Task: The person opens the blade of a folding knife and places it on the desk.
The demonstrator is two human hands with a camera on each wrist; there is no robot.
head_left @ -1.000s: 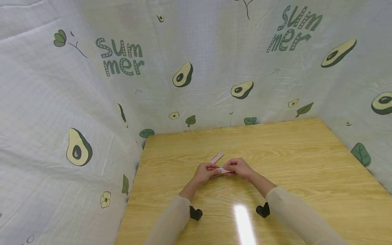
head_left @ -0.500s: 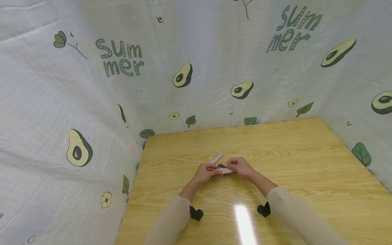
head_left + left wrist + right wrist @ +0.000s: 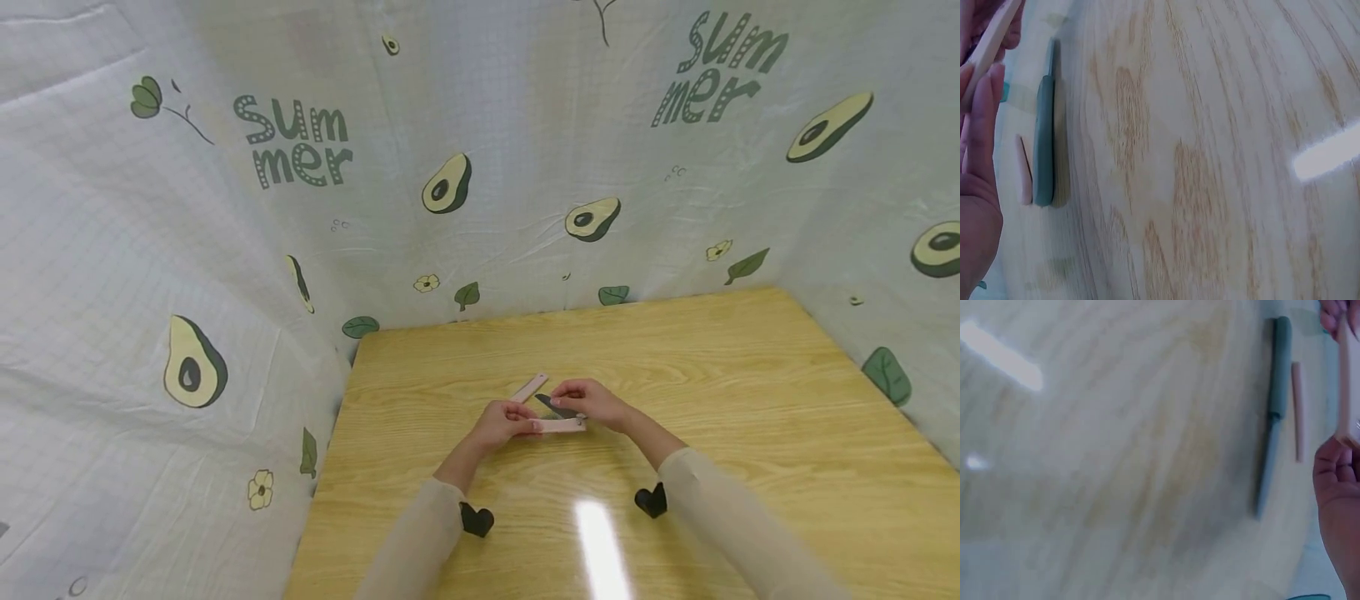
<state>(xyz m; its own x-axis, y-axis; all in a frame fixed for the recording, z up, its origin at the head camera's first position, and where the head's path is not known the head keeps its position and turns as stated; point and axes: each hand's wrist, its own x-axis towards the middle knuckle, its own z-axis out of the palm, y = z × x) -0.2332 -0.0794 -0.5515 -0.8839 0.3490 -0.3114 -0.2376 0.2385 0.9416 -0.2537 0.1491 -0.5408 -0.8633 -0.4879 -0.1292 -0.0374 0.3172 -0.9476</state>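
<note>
Both hands work on a small folding knife (image 3: 564, 426) with a pale pink handle, at the middle of the table. My left hand (image 3: 502, 423) grips the left part of its handle. The fingertips of my right hand (image 3: 596, 402) pinch the dark blade (image 3: 546, 403), which stands angled out of the handle from a pivot at the right end. In the left wrist view the pink handle (image 3: 992, 50) crosses the fingers. At the edge of the right wrist view, the handle (image 3: 1349, 387) runs between the hands.
A flat pink bar (image 3: 530, 387) with a hole at its end lies behind the left hand. Wrist views show a green-handled tool (image 3: 1044, 144) with a narrow grey shaft, beside a thin pink strip (image 3: 1023, 172). A patterned cloth (image 3: 517, 250) walls the wooden table (image 3: 675, 375).
The dark blade has come out of the pink handle and swung upward. My right hand has moved slightly up and right with it, while the left keeps its grip.
</note>
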